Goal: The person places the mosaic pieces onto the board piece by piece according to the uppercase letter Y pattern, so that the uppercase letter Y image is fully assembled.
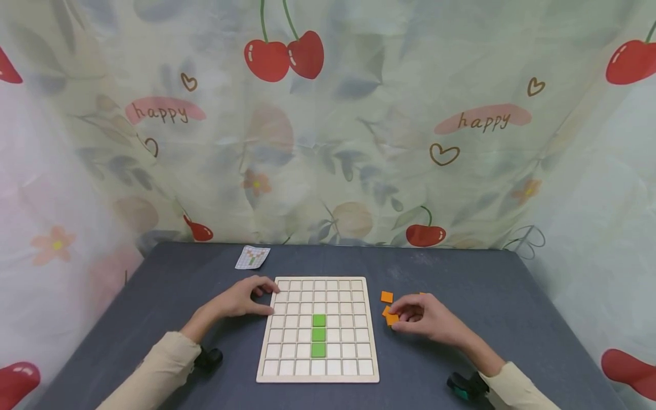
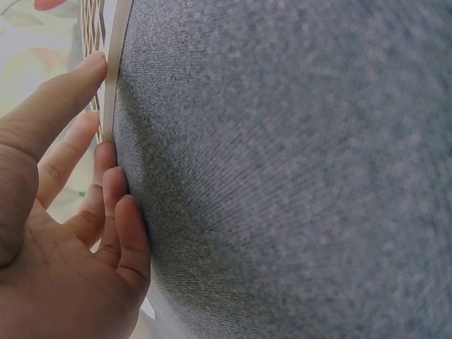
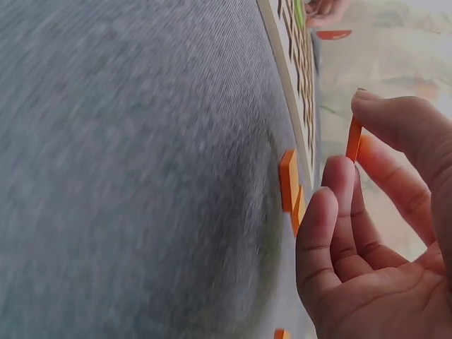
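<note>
Orange tile (image 3: 354, 140) pinched by right fingers (image 3: 399, 183), apparently above table (image 1: 435, 376).

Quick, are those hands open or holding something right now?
Left hand: open, touching the left edge of the pale wooden grid board.
Right hand: closed, pinching a flat orange square tile.
</note>
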{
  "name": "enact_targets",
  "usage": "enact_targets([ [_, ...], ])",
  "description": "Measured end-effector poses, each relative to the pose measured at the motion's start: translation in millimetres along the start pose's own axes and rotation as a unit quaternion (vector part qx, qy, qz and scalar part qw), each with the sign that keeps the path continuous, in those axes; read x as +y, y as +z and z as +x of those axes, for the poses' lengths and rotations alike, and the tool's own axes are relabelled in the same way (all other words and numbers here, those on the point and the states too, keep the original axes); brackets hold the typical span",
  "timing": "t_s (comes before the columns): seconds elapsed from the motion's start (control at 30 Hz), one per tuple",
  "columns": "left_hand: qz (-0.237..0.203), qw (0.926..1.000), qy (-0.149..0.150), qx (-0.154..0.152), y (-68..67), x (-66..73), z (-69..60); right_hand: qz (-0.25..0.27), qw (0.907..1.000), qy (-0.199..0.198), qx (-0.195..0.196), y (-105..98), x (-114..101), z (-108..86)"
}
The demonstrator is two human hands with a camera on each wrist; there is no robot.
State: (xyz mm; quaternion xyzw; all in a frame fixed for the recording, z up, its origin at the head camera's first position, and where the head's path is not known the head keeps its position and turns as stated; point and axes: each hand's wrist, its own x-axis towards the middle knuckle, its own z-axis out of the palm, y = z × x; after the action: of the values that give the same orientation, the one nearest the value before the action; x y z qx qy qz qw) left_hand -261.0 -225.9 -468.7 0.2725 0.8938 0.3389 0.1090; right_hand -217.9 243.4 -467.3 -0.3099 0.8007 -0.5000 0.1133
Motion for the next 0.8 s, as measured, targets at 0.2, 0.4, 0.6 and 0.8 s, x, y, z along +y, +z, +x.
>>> enact_targets([
  [0.2, 0.003, 1.0, -0.006, 0.0, 0.3, 1.7, -0.3, 0.008, 0.9999, 0.012, -0.009, 7.7, -6.4, 8.4],
  [0.4, 0.001, 1.0, -0.009, -0.001, -0.1, 2.2, -0.3, 0.011, 0.9998, 0.006, -0.012, 14.1, -8.7, 17.7],
  [0.6, -0.001, 1.0, -0.002, 0.0, 0.2, 0.3, 0.3, 0.013, 0.9996, -0.015, -0.018, 22.6, -7.2, 27.8],
  [0.8, 0.002, 1.0, 0.0, 0.0, 0.5, -0.7, 0.6, 0.015, 0.9991, -0.034, -0.019, 32.4, -7.9, 37.9],
])
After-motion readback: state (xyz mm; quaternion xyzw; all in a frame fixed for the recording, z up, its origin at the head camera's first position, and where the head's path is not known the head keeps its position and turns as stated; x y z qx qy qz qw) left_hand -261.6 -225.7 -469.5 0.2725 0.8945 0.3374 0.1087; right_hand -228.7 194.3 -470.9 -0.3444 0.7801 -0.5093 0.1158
